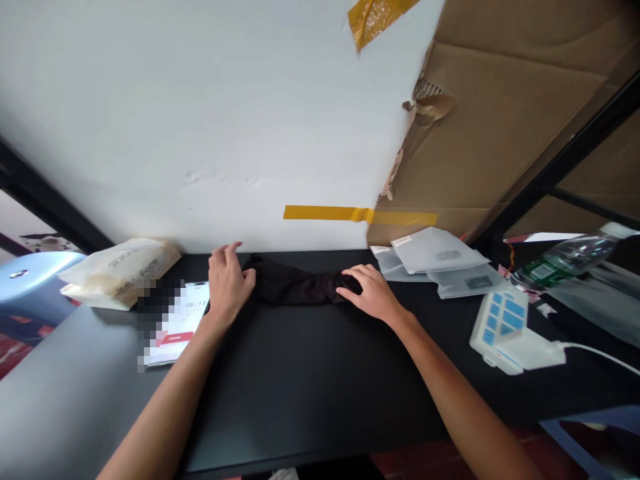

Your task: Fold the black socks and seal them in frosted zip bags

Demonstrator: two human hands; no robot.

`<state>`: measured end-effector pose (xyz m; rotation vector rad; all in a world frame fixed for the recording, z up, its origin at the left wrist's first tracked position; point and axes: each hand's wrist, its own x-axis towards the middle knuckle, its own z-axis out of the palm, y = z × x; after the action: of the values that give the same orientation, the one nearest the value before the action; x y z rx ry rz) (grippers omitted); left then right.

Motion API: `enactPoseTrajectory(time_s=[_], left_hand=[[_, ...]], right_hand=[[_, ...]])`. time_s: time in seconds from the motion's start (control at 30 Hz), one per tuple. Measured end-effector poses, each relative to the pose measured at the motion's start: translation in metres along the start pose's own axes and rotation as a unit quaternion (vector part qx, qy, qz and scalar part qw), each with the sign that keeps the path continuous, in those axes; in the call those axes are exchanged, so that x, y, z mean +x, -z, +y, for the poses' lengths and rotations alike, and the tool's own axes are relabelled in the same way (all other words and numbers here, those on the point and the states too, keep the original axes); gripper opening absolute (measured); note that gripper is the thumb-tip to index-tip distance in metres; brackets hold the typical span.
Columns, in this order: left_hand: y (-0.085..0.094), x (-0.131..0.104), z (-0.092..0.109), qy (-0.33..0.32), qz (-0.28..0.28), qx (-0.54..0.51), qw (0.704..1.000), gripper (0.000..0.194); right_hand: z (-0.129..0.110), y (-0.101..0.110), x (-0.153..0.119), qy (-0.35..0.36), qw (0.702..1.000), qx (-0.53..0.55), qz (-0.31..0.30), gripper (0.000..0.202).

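Observation:
A long, rumpled piece of black cloth (pixel 295 283) lies across the black table between my two hands; its exact kind does not show. At its left end is my left hand (pixel 227 283), fingers raised and apart, with the thumb beside or touching the fabric. My right hand (pixel 373 291) curls its thumb and fingers around the right end, dark fabric showing between them. A lit phone (pixel 183 327) lies by my left forearm, partly covered by it and partly pixelated.
On the left are a paper bag (pixel 120 273) and a blue stool (pixel 37 273). Pale plastic packets (pixel 435 257), a white power strip (pixel 505 327) with a cable, and a green-labelled bottle (pixel 565 260) are on the right. A white panel (pixel 200 133) and cardboard (pixel 490 120) back the table (pixel 320 393).

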<state>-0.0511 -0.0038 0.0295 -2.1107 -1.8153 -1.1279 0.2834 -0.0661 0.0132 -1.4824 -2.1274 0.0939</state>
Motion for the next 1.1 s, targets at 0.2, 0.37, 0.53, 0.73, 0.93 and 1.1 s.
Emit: enactPoseTrajectory(time_s=[0.2, 0.37, 0.53, 0.73, 0.93, 1.1], left_hand=[[-0.011, -0.009, 0.019, -0.206, -0.184, 0.018, 0.961, 0.042], [0.007, 0.002, 0.018, -0.190, -0.229, -0.139, 0.945, 0.028], [0.039, 0.010, 0.030, -0.080, -0.436, -0.314, 0.840, 0.033], [0.032, 0.006, 0.031, -0.022, -0.505, -0.300, 0.809, 0.031], [0.017, -0.003, 0.022, -0.131, -0.386, -0.116, 0.906, 0.049], [0.012, -0.002, 0.015, -0.194, -0.338, -0.080, 0.917, 0.016]], right_hand=[[0.008, -0.008, 0.001, -0.022, 0.999, -0.006, -0.024, 0.009], [0.006, 0.009, 0.003, 0.015, 0.994, 0.099, 0.038, 0.009], [0.000, 0.024, 0.003, 0.007, 0.968, 0.251, 0.031, 0.007], [-0.002, 0.025, 0.003, -0.062, 0.894, 0.438, -0.076, 0.026], [-0.001, 0.041, -0.002, -0.064, 0.861, 0.400, -0.308, 0.028], [0.005, 0.025, -0.004, -0.027, 0.990, 0.074, -0.120, 0.036]])
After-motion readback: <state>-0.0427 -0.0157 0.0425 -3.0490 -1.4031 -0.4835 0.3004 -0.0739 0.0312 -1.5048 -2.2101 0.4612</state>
